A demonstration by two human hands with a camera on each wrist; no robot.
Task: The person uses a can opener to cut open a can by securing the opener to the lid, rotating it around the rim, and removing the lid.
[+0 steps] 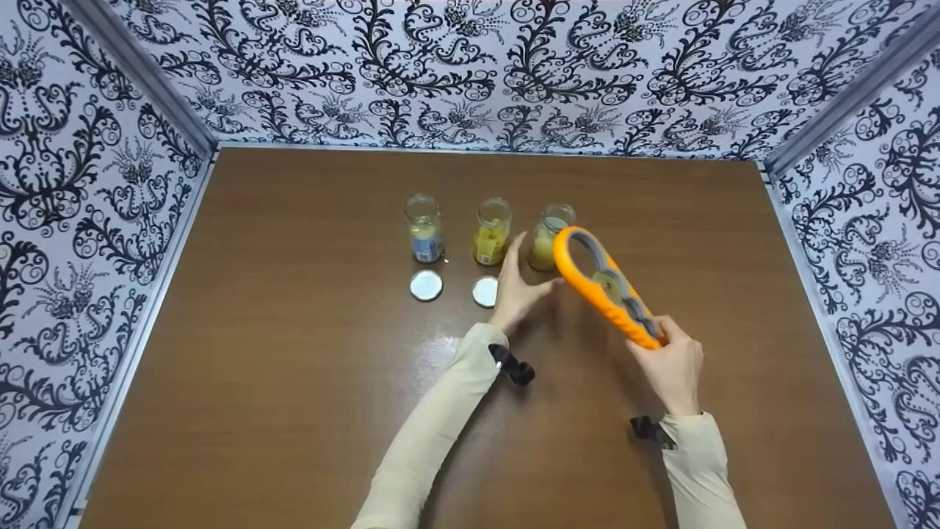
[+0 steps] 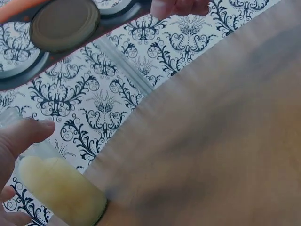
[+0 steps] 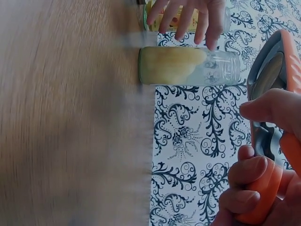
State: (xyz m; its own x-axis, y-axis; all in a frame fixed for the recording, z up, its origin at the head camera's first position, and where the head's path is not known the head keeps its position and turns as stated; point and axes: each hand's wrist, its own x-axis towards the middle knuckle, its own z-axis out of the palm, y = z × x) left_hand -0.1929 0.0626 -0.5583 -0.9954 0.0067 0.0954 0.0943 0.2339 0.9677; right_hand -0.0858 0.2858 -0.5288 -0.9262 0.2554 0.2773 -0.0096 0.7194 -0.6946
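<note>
My right hand (image 1: pixel 672 364) grips the narrow end of an orange and grey jar opener (image 1: pixel 615 313), held tilted above the table. A round metal lid (image 2: pixel 65 24) sits in one of the opener's ring openings. My left hand (image 1: pixel 517 294) is beside the right-hand glass jar (image 1: pixel 543 253), its thumb and fingers spread and holding nothing. That jar stands upright without a lid, with pale yellow pieces (image 3: pixel 169 65) inside. The opener's wide end overlaps the jar's edge in the head view.
To the left stand two more lidless glass jars, one with a yellow label (image 1: pixel 489 244) and one with a blue label (image 1: pixel 427 246). A white lid (image 1: pixel 426 285) lies before the blue-labelled jar, another lid (image 1: pixel 484 292) before the yellow-labelled one. Patterned walls (image 1: pixel 470 81) border the brown table (image 1: pixel 294 353).
</note>
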